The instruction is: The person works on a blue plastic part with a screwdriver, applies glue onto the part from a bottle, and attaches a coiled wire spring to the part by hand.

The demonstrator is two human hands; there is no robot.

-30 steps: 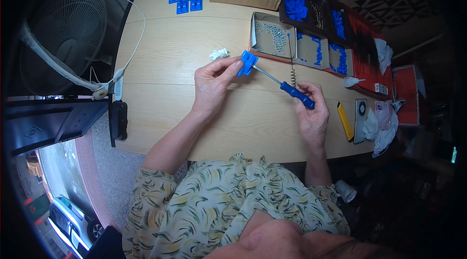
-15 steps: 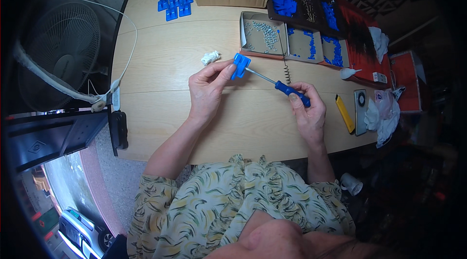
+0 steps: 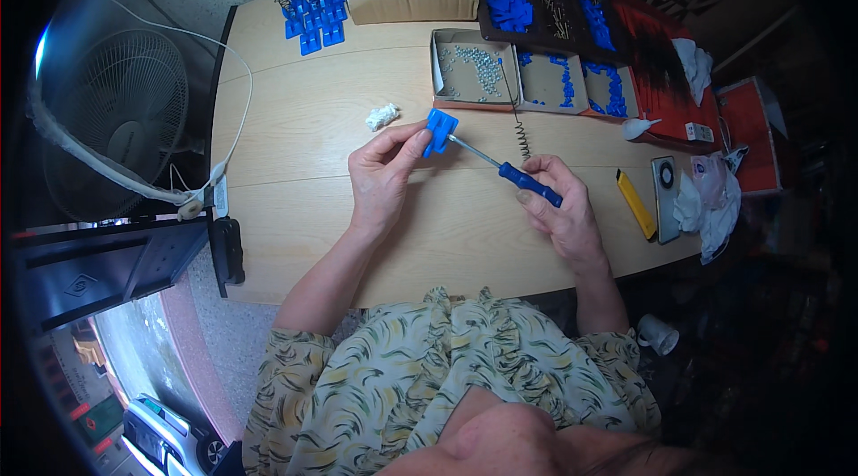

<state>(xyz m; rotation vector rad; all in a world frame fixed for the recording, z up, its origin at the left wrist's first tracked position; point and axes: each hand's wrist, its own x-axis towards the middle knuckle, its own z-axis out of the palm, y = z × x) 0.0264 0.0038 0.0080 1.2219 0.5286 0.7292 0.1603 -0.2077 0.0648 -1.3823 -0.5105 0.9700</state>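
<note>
A pale wooden table [image 3: 286, 127] is flanked on the left by a fan [image 3: 125, 132], and a carton [image 3: 416, 8] of blue parts is set at its far edge. Over the table, a blue clip [image 3: 439, 129] is pinched by the fingers of the left hand [image 3: 380, 181]. A screwdriver [image 3: 529, 185] is grasped in the right hand's [image 3: 569, 210] fingers, its long axis slanted, its shaft pointed up-left to the clip.
</note>
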